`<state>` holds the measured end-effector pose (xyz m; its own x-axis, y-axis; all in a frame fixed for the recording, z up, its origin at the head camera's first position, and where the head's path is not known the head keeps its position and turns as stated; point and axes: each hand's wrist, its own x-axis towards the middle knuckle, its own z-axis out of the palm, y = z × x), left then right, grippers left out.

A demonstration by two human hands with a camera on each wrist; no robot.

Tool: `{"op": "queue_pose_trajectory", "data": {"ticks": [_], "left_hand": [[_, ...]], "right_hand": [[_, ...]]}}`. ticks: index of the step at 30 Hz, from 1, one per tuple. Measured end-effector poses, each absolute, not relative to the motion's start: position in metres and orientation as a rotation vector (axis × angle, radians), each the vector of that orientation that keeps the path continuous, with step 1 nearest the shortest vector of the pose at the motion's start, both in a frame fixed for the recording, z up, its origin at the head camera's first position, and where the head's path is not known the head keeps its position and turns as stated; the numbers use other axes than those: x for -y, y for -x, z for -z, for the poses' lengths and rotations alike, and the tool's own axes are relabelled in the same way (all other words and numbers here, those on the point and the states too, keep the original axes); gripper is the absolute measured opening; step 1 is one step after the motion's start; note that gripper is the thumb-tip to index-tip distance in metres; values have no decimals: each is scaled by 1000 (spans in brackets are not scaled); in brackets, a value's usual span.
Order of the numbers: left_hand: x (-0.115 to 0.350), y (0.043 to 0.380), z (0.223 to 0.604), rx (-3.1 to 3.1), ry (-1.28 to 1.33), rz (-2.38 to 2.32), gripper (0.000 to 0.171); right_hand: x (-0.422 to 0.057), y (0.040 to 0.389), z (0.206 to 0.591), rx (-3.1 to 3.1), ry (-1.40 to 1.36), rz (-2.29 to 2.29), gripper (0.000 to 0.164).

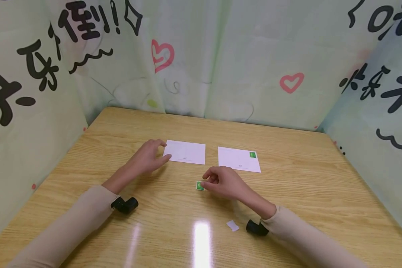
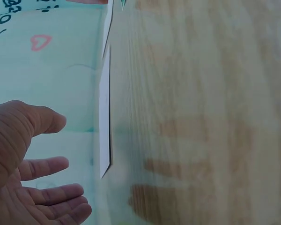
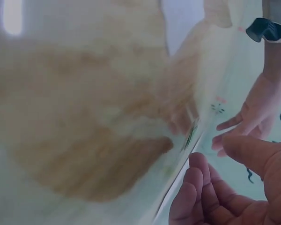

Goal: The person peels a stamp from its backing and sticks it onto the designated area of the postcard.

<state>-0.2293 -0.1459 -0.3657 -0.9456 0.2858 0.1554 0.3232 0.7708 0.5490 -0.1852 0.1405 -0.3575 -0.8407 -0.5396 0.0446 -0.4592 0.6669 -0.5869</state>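
My left hand [image 1: 150, 155] hovers by the left end of a plain white card [image 1: 185, 152], thumb and fingers spread. In the left wrist view that card [image 2: 106, 112] shows edge-on, with a gap between it and the fingers. My right hand [image 1: 226, 181] is over a small green stamp [image 1: 200, 185], its thumb overlapping the stamp's right side. The right wrist view has the stamp [image 3: 190, 136] flat on the table, beyond the loosely bent fingers, with thumb and fingers apart. To the right lies a second white card [image 1: 236, 160] bearing a green stamp [image 1: 252, 154] in its upper right corner.
A small white paper scrap [image 1: 232, 225] lies on the wooden table [image 1: 298, 186] near my right wrist. Black wrist cameras hang below both sleeves. Pale printed curtains [image 1: 248, 59] enclose the table at the back and both sides.
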Motion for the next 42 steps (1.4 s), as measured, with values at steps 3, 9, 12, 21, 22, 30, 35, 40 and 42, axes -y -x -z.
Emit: {"op": "queue_pose_trajectory", "data": {"ticks": [3, 9, 12, 21, 22, 30, 35, 40, 42], "left_hand": [[146, 235, 366, 2917, 498, 898, 48], [145, 244, 367, 2957, 473, 887, 49], [145, 248, 369, 2989, 457, 862, 49], [146, 253, 371, 3085, 417, 797, 46], [146, 254, 372, 3087, 420, 790, 46], [144, 254, 378, 3042, 508, 639, 36], [144, 253, 380, 3038, 485, 618, 35], [143, 252, 378, 3049, 472, 608, 36], [143, 251, 378, 3053, 470, 606, 36]], "right_hand": [[-139, 188, 357, -2747, 817, 878, 20], [-135, 194, 355, -2745, 764, 825, 18], [-133, 196, 355, -2739, 747, 804, 16], [-131, 200, 357, -2742, 721, 739, 16], [-131, 200, 357, -2744, 716, 733, 16], [-131, 202, 358, -2738, 684, 726, 17], [-132, 202, 357, -2728, 675, 738, 17], [-132, 201, 358, -2733, 659, 742, 17], [-132, 201, 358, -2739, 652, 740, 17]]}}
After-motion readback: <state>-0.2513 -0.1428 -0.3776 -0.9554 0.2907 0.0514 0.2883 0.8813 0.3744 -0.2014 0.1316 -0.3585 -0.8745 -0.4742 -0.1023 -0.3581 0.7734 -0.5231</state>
